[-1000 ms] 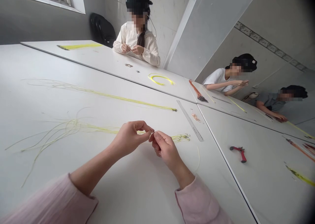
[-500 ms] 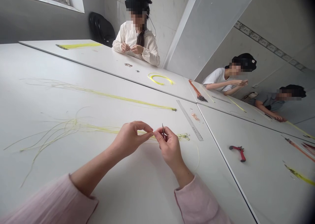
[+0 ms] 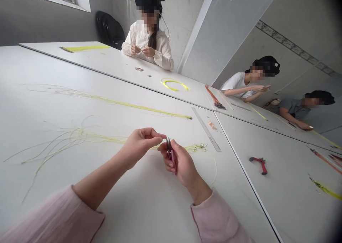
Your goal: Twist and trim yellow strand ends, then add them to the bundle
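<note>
My right hand (image 3: 179, 161) is wrapped round small pink-handled thread snips (image 3: 171, 155), their pointed blades tilted up. The tips are close beside the fingers of my left hand (image 3: 144, 143), which pinch something too small to make out. Under both hands runs a bundle of yellow fishing lines (image 3: 104, 139), partly hidden; its loose ends fan out at left, and several fish hooks (image 3: 200, 148) show at its right end. One thin line (image 3: 215, 168) curves on the table right of my right hand. Farther back lies a second yellow line bundle (image 3: 133, 106) with hooks at its right end.
A clear ruler (image 3: 205, 129) lies beside small orange-pink bits (image 3: 212, 126). Red-handled pliers (image 3: 259, 164) rest on the right-hand table. Across the tables, three people work near a yellow coil (image 3: 175, 84) and an orange bundle (image 3: 213, 97). Seams run between the white tabletops.
My right hand has turned, so the snips now show with their blades pointing up by my left fingertips. The hands' fingertips, touching before, are slightly apart. My left hand has shifted slightly.
</note>
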A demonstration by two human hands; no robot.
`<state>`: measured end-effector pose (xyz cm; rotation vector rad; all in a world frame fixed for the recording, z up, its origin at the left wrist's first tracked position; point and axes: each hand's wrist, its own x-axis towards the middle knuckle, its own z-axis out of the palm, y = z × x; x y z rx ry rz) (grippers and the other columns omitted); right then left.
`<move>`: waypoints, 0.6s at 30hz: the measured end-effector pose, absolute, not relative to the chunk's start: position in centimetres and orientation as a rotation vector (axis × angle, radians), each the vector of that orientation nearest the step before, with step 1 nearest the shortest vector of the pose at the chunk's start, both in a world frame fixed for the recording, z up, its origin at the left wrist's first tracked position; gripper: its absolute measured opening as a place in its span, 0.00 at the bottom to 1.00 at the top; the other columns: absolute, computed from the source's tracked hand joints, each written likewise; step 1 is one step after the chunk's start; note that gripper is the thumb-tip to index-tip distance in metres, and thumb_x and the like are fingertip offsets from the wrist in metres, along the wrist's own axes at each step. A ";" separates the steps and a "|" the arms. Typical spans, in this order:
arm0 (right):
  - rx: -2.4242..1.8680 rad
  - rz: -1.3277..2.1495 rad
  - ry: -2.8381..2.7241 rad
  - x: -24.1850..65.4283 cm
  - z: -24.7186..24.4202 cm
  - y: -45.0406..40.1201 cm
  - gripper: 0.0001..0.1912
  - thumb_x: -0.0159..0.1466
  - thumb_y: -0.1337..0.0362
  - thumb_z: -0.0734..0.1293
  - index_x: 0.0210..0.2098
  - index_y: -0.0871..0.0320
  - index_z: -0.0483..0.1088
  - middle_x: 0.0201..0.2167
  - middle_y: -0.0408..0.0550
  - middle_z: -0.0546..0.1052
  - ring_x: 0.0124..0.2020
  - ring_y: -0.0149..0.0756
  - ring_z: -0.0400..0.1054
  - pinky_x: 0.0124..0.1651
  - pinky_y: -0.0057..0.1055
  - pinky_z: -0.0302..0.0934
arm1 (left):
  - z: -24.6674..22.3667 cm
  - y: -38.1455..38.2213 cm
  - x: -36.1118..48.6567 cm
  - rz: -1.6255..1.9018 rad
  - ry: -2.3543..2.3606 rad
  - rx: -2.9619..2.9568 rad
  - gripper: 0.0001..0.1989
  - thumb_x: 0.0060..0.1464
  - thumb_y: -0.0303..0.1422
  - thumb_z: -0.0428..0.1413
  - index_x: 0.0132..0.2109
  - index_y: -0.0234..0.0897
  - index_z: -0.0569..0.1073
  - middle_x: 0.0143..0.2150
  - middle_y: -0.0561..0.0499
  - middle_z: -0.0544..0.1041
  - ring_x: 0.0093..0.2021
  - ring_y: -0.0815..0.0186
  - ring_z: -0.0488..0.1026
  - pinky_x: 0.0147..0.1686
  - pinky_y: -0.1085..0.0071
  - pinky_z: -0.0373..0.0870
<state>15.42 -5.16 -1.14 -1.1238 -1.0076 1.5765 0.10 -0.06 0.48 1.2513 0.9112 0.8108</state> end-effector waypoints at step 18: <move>-1.151 1.607 -0.952 15.2 -1.7 -5.1 0.18 0.65 0.52 0.58 0.28 0.60 0.65 0.23 0.39 0.56 0.17 0.20 0.45 0.17 0.23 0.35 | 0.4 -0.2 0.2 0.748 0.860 1.310 0.07 0.50 0.35 0.57 0.27 0.37 0.71 0.27 0.52 0.77 0.35 0.61 0.75 0.43 0.62 0.69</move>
